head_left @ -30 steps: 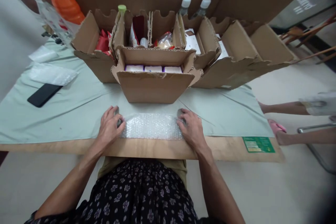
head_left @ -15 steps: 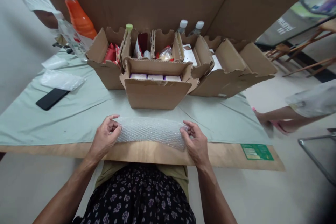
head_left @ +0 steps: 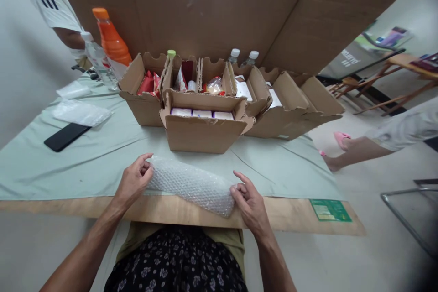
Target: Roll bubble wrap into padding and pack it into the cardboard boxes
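A strip of clear bubble wrap (head_left: 191, 185) stretches between my two hands over the table's front edge, its right end lower than its left. My left hand (head_left: 135, 180) pinches the left end between thumb and fingers. At the other end, my right hand (head_left: 249, 200) grips the corner with the thumb, its index finger stretched out. Just beyond the wrap stands a cardboard box (head_left: 196, 134) holding several white-and-purple packs (head_left: 201, 113).
Behind it is a row of cardboard boxes (head_left: 284, 121) with packets inside. An orange bottle (head_left: 114, 41), clear bottle (head_left: 97, 64), phone (head_left: 66, 137) and plastic bags (head_left: 82, 112) lie or stand left. One person's arm (head_left: 70, 36) shows far left, another's leg (head_left: 359, 153) right.
My right hand has moved down and slightly left, so the bubble wrap now slants down to the right. My left hand stays on its end. The camera view has tilted up a little.
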The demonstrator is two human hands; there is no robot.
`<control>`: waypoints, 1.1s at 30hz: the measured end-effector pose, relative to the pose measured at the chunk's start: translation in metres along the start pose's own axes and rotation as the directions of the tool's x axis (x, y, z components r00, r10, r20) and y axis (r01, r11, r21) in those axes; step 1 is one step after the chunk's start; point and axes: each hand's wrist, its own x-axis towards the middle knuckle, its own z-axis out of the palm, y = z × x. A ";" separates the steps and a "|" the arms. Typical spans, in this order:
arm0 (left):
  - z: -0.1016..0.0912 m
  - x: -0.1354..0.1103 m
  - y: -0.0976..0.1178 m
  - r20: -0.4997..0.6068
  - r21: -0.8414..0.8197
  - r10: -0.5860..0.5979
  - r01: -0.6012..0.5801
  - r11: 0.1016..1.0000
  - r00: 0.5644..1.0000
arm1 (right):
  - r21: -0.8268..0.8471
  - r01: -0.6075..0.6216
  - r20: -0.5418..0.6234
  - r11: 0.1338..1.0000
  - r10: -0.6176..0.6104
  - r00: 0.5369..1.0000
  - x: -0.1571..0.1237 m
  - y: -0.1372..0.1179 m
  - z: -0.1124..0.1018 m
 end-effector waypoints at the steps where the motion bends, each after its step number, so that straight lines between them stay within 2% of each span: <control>1: -0.001 0.000 0.000 0.006 -0.006 0.002 -0.002 1.000 1.000 | 0.010 -0.004 0.002 1.000 0.004 1.000 -0.001 0.001 0.000; 6: -0.006 -0.003 0.006 0.021 -0.040 0.002 -0.001 0.999 1.000 | 0.005 0.009 -0.077 1.000 -0.008 0.997 0.006 -0.002 0.002; 10: -0.003 -0.003 0.006 0.022 -0.021 -0.008 0.008 1.000 1.000 | -0.049 0.036 -0.117 0.998 -0.041 0.992 0.025 0.002 0.010; 14: -0.002 -0.002 -0.001 0.034 0.107 -0.010 0.006 0.994 0.999 | -0.217 0.087 -0.161 0.972 -0.123 0.979 0.043 0.015 0.012; 16: -0.005 -0.005 -0.002 -0.035 0.230 0.054 -0.045 0.972 0.998 | -0.374 0.155 -0.189 0.914 -0.239 0.953 0.045 0.020 0.008; 17: -0.007 -0.008 0.000 -0.079 0.297 0.122 -0.093 0.950 0.989 | -0.445 0.190 -0.189 0.875 -0.299 0.935 0.043 0.020 0.007; 19: -0.005 -0.016 0.008 -0.124 0.421 0.314 -0.237 0.876 0.941 | -0.542 0.257 -0.155 0.800 -0.396 0.905 0.038 0.014 0.012; 21: 0.005 -0.024 0.020 -0.056 0.480 0.500 -0.416 0.773 0.864 | -0.584 0.330 -0.069 0.742 -0.450 0.890 0.032 0.002 0.030; 23: 0.023 -0.030 0.028 0.096 0.479 0.604 -0.568 0.669 0.792 | -0.595 0.433 0.099 0.677 -0.472 0.876 0.030 -0.012 0.060; 25: 0.044 -0.032 0.028 0.263 0.477 0.591 -0.636 0.607 0.762 | -0.586 0.535 0.303 0.608 -0.448 0.841 0.030 -0.022 0.089; 27: 0.058 -0.030 0.019 0.390 0.511 0.500 -0.634 0.580 0.773 | -0.583 0.592 0.439 0.557 -0.397 0.806 0.031 -0.020 0.103; 28: 0.061 -0.029 0.013 0.433 0.528 0.453 -0.627 0.573 0.779 | -0.595 0.594 0.462 0.541 -0.374 0.804 0.030 -0.015 0.101; 30: 0.060 -0.026 0.002 0.502 0.530 0.392 -0.632 0.566 0.771 | -0.661 0.540 0.424 0.521 -0.335 0.841 0.026 0.003 0.079; 33: 0.051 -0.027 -0.004 0.554 0.493 0.360 -0.644 0.585 0.751 | -0.797 0.342 0.223 0.498 -0.285 0.932 0.014 0.032 0.023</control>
